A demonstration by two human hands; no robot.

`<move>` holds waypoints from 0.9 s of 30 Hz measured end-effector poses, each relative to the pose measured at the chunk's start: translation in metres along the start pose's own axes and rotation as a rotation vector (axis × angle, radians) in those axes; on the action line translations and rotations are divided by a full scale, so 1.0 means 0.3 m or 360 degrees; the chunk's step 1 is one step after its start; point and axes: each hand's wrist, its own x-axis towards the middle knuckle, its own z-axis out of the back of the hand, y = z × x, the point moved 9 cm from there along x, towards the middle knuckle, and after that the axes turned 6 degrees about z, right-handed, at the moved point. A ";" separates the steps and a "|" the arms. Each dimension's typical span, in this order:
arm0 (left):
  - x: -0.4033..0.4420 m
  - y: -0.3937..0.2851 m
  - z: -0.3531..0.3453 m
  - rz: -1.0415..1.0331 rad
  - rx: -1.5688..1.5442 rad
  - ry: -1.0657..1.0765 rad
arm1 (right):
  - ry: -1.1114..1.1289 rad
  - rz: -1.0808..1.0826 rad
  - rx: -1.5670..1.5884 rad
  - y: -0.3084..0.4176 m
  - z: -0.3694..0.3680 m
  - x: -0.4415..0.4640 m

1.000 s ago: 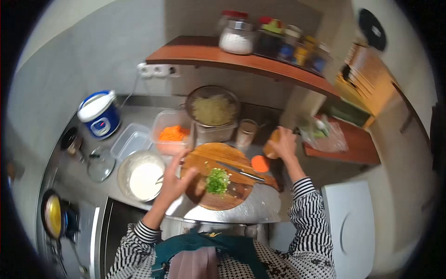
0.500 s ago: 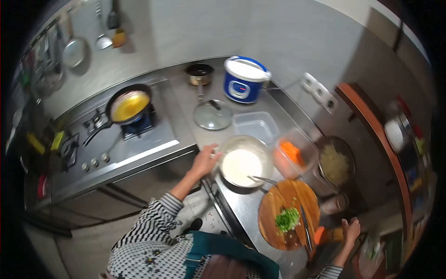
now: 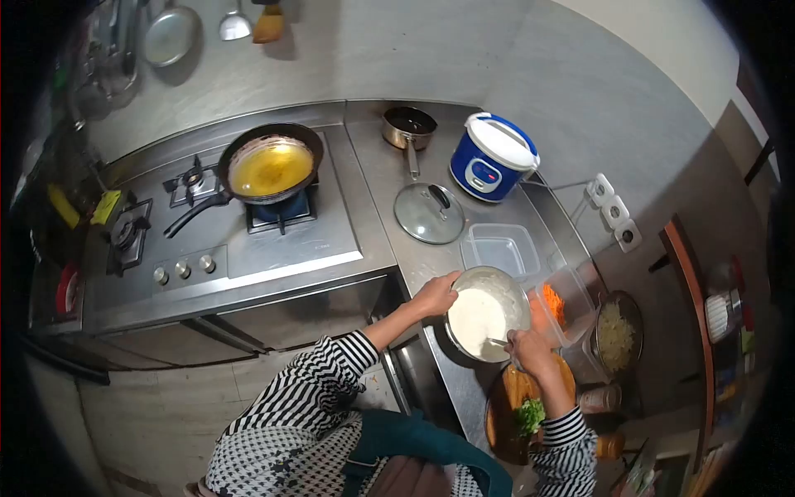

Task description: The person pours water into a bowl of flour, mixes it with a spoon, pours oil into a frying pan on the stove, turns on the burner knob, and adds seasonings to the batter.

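Note:
At its left rim, my left hand (image 3: 436, 296) grips a metal bowl (image 3: 512, 300) of pale, creamy batter (image 3: 475, 320). My right hand (image 3: 530, 351) is closed around the handle of a metal spoon (image 3: 497, 341), whose head is sunk in the batter and hidden. Just below the bowl, a round wooden board (image 3: 503, 407) carries chopped green onion (image 3: 530, 415); my right forearm and sleeve cover part of it. Against the bowl's right side stands a clear plastic box (image 3: 580, 325) with shredded carrot (image 3: 552, 305).
On the lit stove, a black frying pan (image 3: 315, 157) holds yellow liquid. Beyond the bowl are an open plastic container (image 3: 500, 250), a glass lid (image 3: 422, 217), a small saucepan (image 3: 407, 132) and a blue rice cooker (image 3: 489, 161). A strainer (image 3: 617, 335) of pale shreds sits right.
My right hand has come from beside the board to the bowl and taken hold of the spoon. My left hand has closed on the bowl's rim. The camera view has shifted.

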 end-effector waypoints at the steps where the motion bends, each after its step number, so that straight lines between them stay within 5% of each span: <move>1: 0.007 -0.006 -0.016 -0.0002 0.0006 0.0065 | -0.0007 0.0032 -0.0092 0.009 0.012 -0.005; 4: 0.028 0.023 -0.054 -0.0090 0.0138 0.0084 | 0.0046 0.0037 -0.0402 0.002 0.059 -0.008; 6: 0.033 0.008 -0.056 -0.0084 0.0205 0.0127 | -0.0270 0.0395 -0.0368 -0.005 0.011 0.019; 10: 0.040 -0.022 -0.053 -0.0182 0.0186 0.0132 | -0.0149 -0.0258 -0.0287 0.025 0.024 0.141; 14: 0.044 -0.011 -0.052 0.0027 0.0243 0.0128 | -0.0149 0.0180 -0.0186 0.207 0.042 0.038; 17: 0.063 0.006 -0.078 -0.0166 0.0172 0.0133 | 0.0243 -0.0045 -0.0287 0.040 0.031 -0.011; 20: 0.048 0.016 -0.114 -0.0051 0.0100 0.0268 | -0.0305 -0.0171 -0.0522 -0.011 0.009 0.106; 24: 0.046 0.010 -0.108 0.0109 0.0197 0.0199 | -0.0202 0.0071 -0.0292 0.224 0.055 0.057; 27: 0.036 0.004 -0.122 0.0060 0.0177 0.0155 | 0.0029 -0.0162 -0.0368 0.019 0.013 -0.028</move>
